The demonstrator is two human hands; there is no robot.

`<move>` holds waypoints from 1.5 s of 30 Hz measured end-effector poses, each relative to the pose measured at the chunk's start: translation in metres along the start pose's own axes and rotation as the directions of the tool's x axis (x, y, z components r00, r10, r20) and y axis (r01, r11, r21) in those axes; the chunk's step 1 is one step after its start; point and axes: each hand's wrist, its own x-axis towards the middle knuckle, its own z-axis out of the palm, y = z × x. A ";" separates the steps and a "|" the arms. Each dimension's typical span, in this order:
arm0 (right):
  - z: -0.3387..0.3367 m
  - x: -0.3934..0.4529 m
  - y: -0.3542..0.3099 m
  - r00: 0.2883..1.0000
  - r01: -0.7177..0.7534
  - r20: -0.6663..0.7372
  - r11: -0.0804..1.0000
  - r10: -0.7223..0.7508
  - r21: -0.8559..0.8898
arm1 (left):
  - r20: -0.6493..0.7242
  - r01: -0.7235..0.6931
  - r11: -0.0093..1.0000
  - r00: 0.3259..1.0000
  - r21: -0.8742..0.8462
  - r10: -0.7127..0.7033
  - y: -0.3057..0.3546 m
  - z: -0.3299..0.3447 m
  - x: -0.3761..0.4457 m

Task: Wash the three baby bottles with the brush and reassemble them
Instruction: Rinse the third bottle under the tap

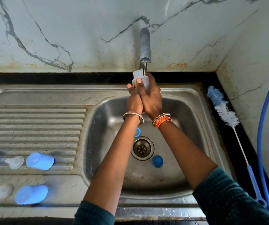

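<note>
Steel sink point(193, 101) rim frames both hands point(144, 96) gripping a clear bottle point(140, 78) under the tap point(145, 44).

Home kitchen, steel sink point(176, 95) with drainboard, wall tap point(145, 44), marble-look wall tiles point(65, 30)

Pale marble-patterned wall point(65, 33) with grey veining and rust-coloured stains along its base, beyond the hands; a second such wall point(252, 65) meets it at the corner to their right. Black countertop point(224, 137) frames a stainless steel sink point(38, 98). A metal tap point(145, 44) projects from the wall directly above the hands.
</note>
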 end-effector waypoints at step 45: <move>-0.014 -0.066 0.005 0.929 0.168 0.364 0.946 -0.059 -0.276 | 0.217 0.025 0.974 0.976 -0.226 0.025 -0.023 -0.026 -0.012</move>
